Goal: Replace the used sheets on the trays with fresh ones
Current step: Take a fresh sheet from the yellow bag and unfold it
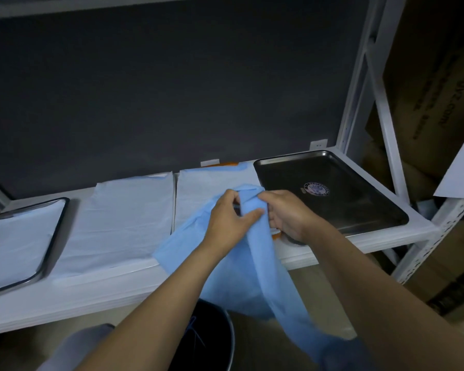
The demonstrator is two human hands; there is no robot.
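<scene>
Both grips closed: left hand, right hand pinched blue sheet. In left tray lay pale sheet; right tray showed sticker.

You face a white metal rack; its shelf board runs left to right before you. Behind it stands a dark grey wall. On your right, past the rack's upright and slanted brace, brown cardboard boxes are stacked. Near you, below the shelf, lie a beige floor and a dark round bin. The light is dim.
</scene>
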